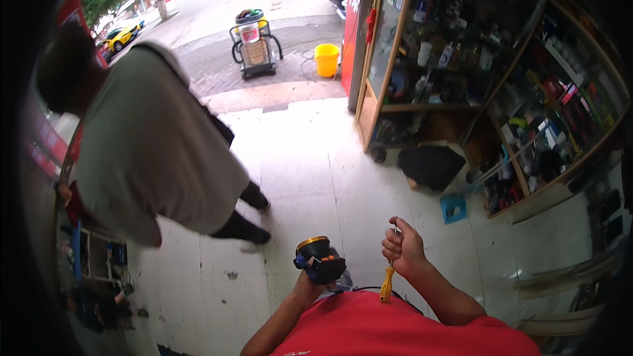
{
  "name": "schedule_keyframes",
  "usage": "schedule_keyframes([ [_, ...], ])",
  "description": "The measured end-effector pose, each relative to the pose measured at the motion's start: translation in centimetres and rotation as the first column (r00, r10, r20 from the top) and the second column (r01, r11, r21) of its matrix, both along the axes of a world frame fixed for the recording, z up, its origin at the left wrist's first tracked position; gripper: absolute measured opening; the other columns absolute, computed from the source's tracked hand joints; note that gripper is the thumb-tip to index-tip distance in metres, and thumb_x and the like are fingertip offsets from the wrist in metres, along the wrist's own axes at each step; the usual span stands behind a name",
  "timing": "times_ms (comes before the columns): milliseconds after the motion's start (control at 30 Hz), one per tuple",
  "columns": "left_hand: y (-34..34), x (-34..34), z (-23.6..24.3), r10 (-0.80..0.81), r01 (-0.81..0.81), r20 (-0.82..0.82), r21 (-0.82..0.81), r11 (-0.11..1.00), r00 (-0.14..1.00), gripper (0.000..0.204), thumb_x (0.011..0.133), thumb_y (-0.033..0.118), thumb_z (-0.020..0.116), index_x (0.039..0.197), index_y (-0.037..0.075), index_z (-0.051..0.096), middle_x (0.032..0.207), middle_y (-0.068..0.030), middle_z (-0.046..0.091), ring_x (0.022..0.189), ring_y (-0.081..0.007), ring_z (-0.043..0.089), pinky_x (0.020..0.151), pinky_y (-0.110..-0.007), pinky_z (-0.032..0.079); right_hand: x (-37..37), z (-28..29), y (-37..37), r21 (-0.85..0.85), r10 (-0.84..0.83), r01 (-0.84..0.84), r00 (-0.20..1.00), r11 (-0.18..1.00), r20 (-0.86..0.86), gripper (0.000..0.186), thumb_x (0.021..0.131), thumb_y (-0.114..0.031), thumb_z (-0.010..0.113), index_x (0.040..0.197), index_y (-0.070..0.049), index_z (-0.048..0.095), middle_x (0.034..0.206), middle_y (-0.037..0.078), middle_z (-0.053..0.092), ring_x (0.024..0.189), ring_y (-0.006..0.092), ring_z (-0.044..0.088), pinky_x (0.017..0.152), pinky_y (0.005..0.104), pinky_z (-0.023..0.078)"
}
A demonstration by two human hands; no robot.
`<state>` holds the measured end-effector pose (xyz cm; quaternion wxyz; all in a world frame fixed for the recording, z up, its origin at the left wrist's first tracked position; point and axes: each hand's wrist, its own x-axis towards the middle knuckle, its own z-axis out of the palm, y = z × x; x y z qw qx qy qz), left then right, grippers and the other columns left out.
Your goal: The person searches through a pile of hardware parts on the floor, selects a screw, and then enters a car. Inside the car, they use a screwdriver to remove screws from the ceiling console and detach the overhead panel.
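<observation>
- Red shirt (pixel 395 327) lies nearest our view.
- Our left grip (pixel 308 283) holds a dark, gold-rimmed device (pixel 323 270).
- Our right grip (pixel 404 249) holds a yellow-handled screwdriver (pixel 386 284) by its shaft.

1. A device (pixel 323 269) sits in the left hand (pixel 308 286), left of the screwdriver (pixel 386 285) in the right hand (pixel 407 248).
2. Another person (pixel 155 148) stands on the floor (pixel 316 191) to the left, ahead of both hands.
3. A cabinet (pixel 398 34) stands ahead to the right, items (pixel 446 57) on its shelves (pixel 428 108).
4. Outside, a cart (pixel 257 59) stands left of a bucket (pixel 327 61).
</observation>
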<state>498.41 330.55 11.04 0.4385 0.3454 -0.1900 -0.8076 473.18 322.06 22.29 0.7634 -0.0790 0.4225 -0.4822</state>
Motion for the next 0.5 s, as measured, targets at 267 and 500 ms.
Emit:
schedule_keyframes([
  [267, -33.2, 2.6, 1.6, -0.155, 0.153, -0.008, -0.094, 0.984, 0.988, 0.059, 0.096, 0.055, 0.054, 0.123, 0.002, 0.057, 0.109, -0.0093, 0.067, 0.093, -0.0189, 0.064, 0.077, -0.035, 0.051, 2.1, 1.0, -27.1, 0.046, -0.193, 0.190, 0.978, 0.981, 0.078, 0.017, 0.105, -0.030, 0.042, 0.102, -0.015, 0.051, 0.059, -0.004, 0.031, 0.046, 0.0083, 0.025, 0.042, 0.0248, 0.022],
  [500, -59.6, 7.8, 0.5, -0.108, 0.108, 0.039, -0.011, 0.994, 0.993, 0.043, 0.101, 0.043, 0.050, 0.124, 0.008, 0.055, 0.110, -0.0057, 0.064, 0.096, -0.0174, 0.063, 0.074, -0.032, 0.051, 8.5, -1.5, -55.9, 0.009, -0.046, 0.045, 0.982, 0.999, 0.184, 0.015, 0.105, -0.029, 0.043, 0.101, -0.017, 0.051, 0.059, -0.004, 0.031, 0.046, 0.0081, 0.024, 0.041, 0.0248, 0.022],
])
